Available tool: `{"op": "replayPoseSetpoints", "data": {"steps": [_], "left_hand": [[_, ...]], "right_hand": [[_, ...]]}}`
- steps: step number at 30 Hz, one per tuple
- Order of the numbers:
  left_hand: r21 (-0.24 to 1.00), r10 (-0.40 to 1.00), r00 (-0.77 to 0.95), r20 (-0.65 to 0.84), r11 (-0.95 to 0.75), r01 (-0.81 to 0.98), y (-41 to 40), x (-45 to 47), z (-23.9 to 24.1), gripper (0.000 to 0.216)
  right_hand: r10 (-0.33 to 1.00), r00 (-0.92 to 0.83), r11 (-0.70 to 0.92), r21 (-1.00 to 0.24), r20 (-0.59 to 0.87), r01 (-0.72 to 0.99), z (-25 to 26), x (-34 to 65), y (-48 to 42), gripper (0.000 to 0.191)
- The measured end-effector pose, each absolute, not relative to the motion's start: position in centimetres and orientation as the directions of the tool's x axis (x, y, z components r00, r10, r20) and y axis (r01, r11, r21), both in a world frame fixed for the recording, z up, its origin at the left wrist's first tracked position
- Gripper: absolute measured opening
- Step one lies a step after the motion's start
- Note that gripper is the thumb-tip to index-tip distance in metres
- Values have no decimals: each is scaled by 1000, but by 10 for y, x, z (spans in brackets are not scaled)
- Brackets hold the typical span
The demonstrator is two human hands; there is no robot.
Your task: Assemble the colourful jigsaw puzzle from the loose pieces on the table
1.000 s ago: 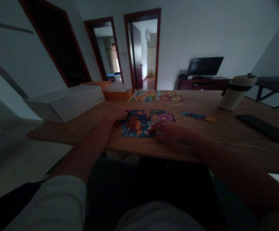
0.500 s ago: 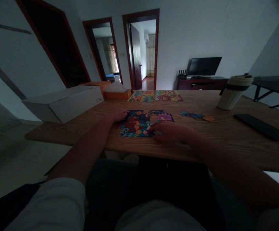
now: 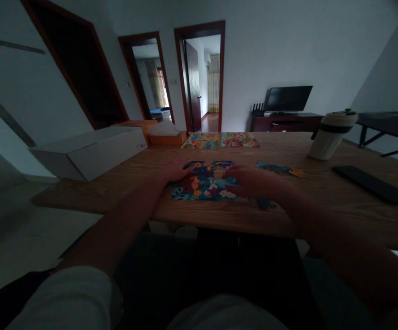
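Note:
A partly joined jigsaw puzzle (image 3: 204,189) with dark blue, teal and animal pictures lies on the wooden table in front of me. My left hand (image 3: 175,171) rests on its upper left edge, fingers spread. Over its right side lies my right hand (image 3: 248,179), its index finger and thumb apart with teal puzzle art visible between them. That hand covers part of the puzzle's right edge. Just below it are loose dark puzzle pieces (image 3: 265,203). More loose pieces (image 3: 276,167) lie farther right, with an orange-brown piece (image 3: 297,173) at their end.
Two bright picture sheets (image 3: 200,141) lie at the table's far edge. A long white box (image 3: 107,149) and an orange tissue box (image 3: 167,137) stand at the left. To the right are a cream tumbler (image 3: 331,137) and a flat black object (image 3: 373,184).
My right hand has moved up and slightly right from the puzzle's lower right, uncovering animal pictures and loose pieces below. My left hand has shifted a little onto the puzzle. The view tilted slightly up.

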State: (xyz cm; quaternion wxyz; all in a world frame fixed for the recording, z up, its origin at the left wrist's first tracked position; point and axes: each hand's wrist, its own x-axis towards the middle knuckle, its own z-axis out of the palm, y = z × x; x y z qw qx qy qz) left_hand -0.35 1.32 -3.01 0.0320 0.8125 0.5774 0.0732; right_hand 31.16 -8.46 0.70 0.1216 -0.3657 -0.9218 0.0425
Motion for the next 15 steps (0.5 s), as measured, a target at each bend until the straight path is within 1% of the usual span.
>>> {"op": "replayPoseSetpoints", "data": {"steps": [3,5,7,9,11,12,13,15], "left_hand": [[77,936,349,-35,-346,935,8,23,-36,70],[52,933,351,-76,-348,936,6,29,-39,71],[33,924,371,-90,-370,928,6,29,-40,68],[21,917,388,-91,-388,922,8,27,-41,66],[11,924,373,-90,-373,928,11,26,-42,69],[8,929,358,-90,-359,933,12,26,-42,71],[6,934,346,-92,-347,938,14,26,-41,73],[5,929,354,-104,-355,935,17,27,-38,74]], "right_hand": [[758,-622,650,-150,194,745,15,337,-99,37],[759,-620,647,-134,196,750,8,355,-119,41],[755,-624,651,-112,202,751,-10,372,-142,45],[766,-620,641,-124,170,757,-33,386,-165,49],[781,-594,620,-128,192,774,-54,399,-182,59],[776,-595,625,-136,208,768,-62,405,-188,61],[769,-597,633,-144,229,761,-68,411,-193,61],[746,-612,660,-164,263,733,-74,422,-197,53]]}}
